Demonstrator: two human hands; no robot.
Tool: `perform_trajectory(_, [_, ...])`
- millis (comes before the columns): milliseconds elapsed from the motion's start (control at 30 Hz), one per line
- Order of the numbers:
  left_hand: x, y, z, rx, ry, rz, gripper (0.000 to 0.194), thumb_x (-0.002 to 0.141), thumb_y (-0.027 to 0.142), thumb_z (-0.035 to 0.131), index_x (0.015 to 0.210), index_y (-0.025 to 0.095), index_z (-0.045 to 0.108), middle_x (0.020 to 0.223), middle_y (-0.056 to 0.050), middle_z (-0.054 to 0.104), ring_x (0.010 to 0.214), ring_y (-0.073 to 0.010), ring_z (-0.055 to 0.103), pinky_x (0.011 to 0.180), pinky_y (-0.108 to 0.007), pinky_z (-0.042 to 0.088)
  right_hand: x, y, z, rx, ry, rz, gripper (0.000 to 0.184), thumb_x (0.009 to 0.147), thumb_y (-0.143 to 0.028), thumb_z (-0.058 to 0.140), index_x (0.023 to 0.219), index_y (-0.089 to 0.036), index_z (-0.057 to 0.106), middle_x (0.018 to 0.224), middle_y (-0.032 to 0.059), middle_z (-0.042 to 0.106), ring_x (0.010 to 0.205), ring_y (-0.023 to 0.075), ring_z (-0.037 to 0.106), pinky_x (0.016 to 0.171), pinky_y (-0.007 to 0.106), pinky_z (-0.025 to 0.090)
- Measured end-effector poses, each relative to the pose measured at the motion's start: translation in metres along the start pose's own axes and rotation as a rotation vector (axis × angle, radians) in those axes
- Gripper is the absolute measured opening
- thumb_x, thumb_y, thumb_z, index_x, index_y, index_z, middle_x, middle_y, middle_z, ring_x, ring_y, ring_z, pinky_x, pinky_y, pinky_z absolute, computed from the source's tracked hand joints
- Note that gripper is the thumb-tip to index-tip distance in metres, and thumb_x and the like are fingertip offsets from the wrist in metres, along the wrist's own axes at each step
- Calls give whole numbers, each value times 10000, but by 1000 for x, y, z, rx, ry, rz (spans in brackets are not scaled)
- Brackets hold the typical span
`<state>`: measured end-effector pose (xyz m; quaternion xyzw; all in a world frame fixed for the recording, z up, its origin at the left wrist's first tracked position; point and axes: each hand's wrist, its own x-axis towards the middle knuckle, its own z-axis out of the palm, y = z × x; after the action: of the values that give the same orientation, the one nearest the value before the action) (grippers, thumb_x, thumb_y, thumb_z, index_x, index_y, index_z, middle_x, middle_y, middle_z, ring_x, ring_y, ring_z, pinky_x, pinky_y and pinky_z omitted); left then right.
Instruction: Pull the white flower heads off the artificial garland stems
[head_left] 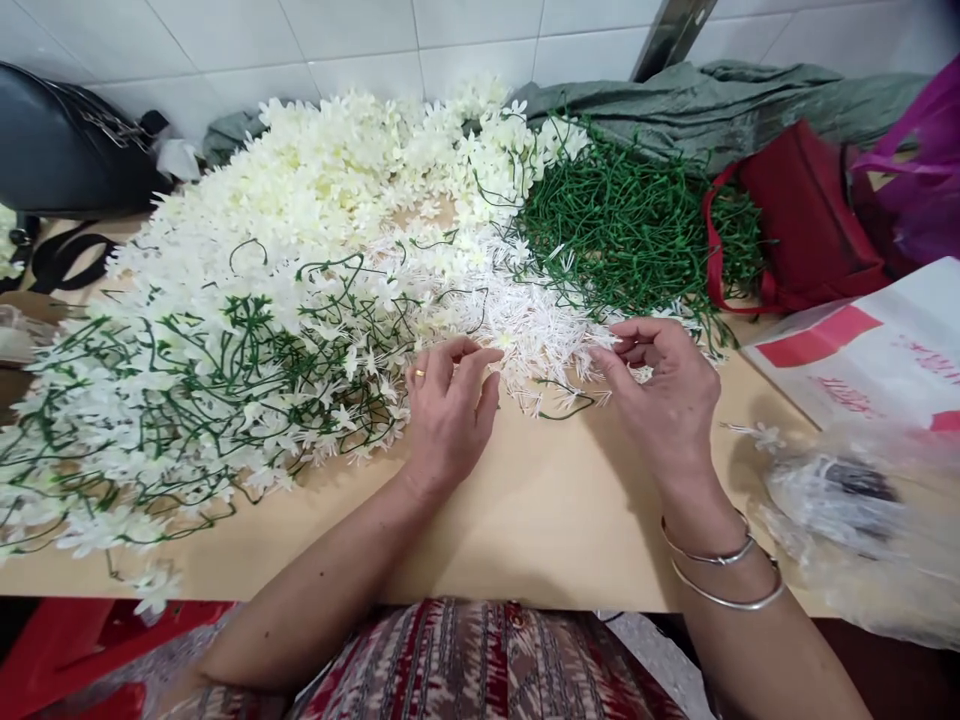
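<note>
My left hand (450,410), a ring on one finger, is closed with bent fingers at the near edge of the white stamen pile (525,320). Its thumb and index finger are close together; whatever lies between them is too small to make out. On the right side of that pile, my right hand (667,390) pinches a white plastic stamen piece between thumb and index finger. A loose green stem (566,410) lies on the table between the hands. Left of my left hand spreads a heap of white artificial flowers on green stems (225,390).
Cream flower heads (322,170) are heaped at the back, beside a pile of green stems (615,230). A red bag (810,220), a white printed bag (870,350) and clear plastic bags (847,510) stand right. A black bag (67,150) sits at far left. The table's front edge (570,600) is near my body.
</note>
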<state>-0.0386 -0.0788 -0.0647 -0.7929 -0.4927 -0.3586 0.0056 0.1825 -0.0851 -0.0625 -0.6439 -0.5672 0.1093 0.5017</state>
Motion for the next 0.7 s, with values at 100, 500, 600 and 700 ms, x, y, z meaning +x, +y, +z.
perform_trajectory(100, [0,2,4,16,-84,-10,126,995,226,631,1091,248,710,1145,-80,674,1061,-245,599,915,-409,404,-1,-3,1,2,-10,-69,65,859,-272,724,890,-221,699,819,8,682,694,161,614,701,332,533])
perform_trajectory(500, [1,5,16,49,-207,-33,109,1016,308,637,1003,268,738,1139,-45,717,1117,-254,603,937,-429,340,-8,-9,7,399,-121,188,205,831,-287,782,1015,-262,696,860,-12,685,689,148,644,657,320,543])
perform_trajectory(600, [1,5,16,31,-179,-20,122,1013,280,640,934,248,728,1113,-42,723,1096,-244,607,932,-426,341,-7,-8,6,548,-130,290,315,845,-345,789,1132,-285,671,861,-31,672,649,133,646,650,318,566])
perform_trajectory(700, [2,3,15,-28,-93,8,110,999,260,657,916,243,727,1068,-53,717,1063,-236,608,910,-419,363,-2,-7,-1,418,-23,243,300,839,-371,801,1104,-276,698,879,-4,689,721,165,655,702,359,565])
